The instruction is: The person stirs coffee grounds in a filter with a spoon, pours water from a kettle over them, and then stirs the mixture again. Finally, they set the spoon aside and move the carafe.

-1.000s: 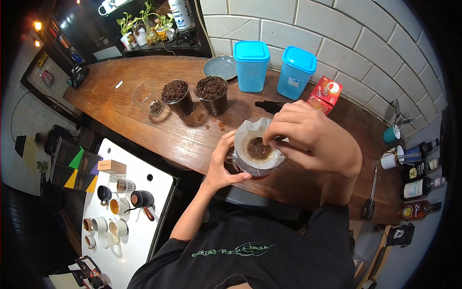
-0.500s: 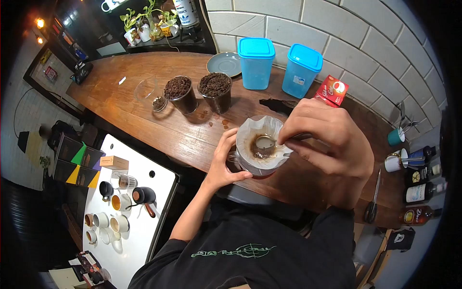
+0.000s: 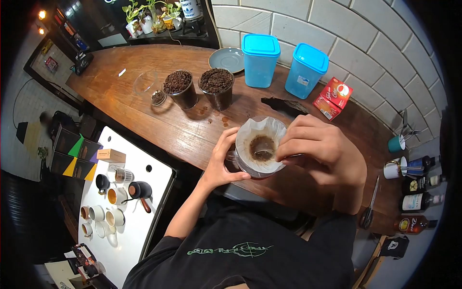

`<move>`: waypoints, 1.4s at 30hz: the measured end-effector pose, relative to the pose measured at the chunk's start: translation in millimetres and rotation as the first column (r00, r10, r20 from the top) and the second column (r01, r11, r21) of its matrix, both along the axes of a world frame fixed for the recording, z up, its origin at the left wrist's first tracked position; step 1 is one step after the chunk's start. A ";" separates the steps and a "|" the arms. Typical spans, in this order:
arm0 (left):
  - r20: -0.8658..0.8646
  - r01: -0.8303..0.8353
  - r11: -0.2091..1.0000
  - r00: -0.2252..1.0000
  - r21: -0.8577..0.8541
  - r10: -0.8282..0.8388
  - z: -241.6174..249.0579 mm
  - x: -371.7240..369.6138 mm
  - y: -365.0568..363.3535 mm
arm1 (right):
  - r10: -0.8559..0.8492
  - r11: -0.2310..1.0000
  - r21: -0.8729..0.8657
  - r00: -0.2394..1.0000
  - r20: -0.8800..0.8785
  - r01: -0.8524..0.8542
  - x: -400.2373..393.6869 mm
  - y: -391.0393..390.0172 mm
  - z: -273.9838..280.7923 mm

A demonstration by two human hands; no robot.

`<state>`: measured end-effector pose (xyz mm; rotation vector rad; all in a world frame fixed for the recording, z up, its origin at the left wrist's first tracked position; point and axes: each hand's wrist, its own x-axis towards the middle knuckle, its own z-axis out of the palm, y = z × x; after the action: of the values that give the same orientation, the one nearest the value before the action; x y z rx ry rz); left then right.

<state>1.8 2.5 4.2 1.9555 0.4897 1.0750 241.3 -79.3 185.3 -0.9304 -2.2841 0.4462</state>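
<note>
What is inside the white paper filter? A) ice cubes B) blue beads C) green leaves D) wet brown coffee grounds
D: the paper filter holds dark, wet brown coffee grounds, and the right hand dips a spoon into them.

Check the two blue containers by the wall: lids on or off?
On. Both blue containers stand upright near the tiled wall with their blue lids seated flat on top; contents cannot be told.

right hand (image 3: 322, 154) lowered | spoon (image 3: 263, 154) dipped back into filter (image 3: 260, 144) grounds
</note>
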 end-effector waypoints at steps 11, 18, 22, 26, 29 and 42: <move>0.005 0.007 0.996 1.000 -0.087 -0.007 -4.4 0.0 -1.7 | -0.129 0.985 0.109 0.991 -0.044 0.133 -1.6 -4.0 2.8; -0.003 0.012 0.994 1.000 -0.107 -0.012 -3.6 0.4 -2.1 | -0.120 0.991 0.066 0.991 0.061 0.116 -3.7 -1.8 -1.9; -0.025 -0.011 0.999 1.000 -0.052 0.010 -6.1 -1.2 -1.6 | -0.093 0.993 0.078 0.996 0.011 0.091 -3.1 -3.9 0.4; -0.024 -0.023 0.997 0.999 -0.067 0.022 -6.9 -1.0 -3.0 | -0.061 0.995 0.072 0.997 -0.051 0.065 -2.4 -5.6 3.9; -0.017 -0.013 0.996 1.000 -0.093 0.012 -5.5 -0.5 -3.6 | 0.032 0.999 0.043 0.999 0.010 -0.032 -0.8 -4.2 1.4; 0.010 0.003 0.994 1.000 -0.105 -0.002 -4.2 0.8 -4.3 | -0.046 0.994 0.104 0.994 0.096 0.036 -3.2 -4.4 -0.3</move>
<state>2.6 -1.8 0.0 1.8576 0.5270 1.0365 238.2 -83.7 185.1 -0.9653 -2.3476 0.2679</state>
